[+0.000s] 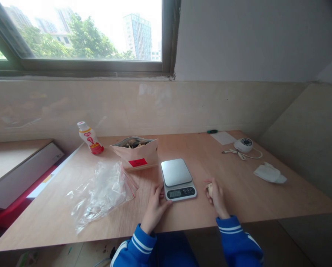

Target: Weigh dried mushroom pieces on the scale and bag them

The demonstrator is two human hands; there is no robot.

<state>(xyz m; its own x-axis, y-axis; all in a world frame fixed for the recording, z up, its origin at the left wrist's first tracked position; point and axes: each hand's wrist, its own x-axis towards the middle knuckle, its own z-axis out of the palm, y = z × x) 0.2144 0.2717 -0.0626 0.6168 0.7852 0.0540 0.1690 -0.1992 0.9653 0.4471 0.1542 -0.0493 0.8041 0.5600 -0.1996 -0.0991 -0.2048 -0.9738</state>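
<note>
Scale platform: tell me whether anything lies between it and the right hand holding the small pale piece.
Nothing visible does. The right hand holds a small pale piece just right of the scale; only bare table lies between them. The scale's platform is bare. The left hand rests at the scale's left front corner.

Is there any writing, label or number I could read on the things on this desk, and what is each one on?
Nothing can be read as words or numbers.
Bottle: red and yellow label, print too blurred.
Paper bag: red sticker, its writing too small.
Kitchen scale: lit display and buttons, digits too small.
Round white device: dark dial face, markings too small.
Clear zip bags: no print visible.
</note>
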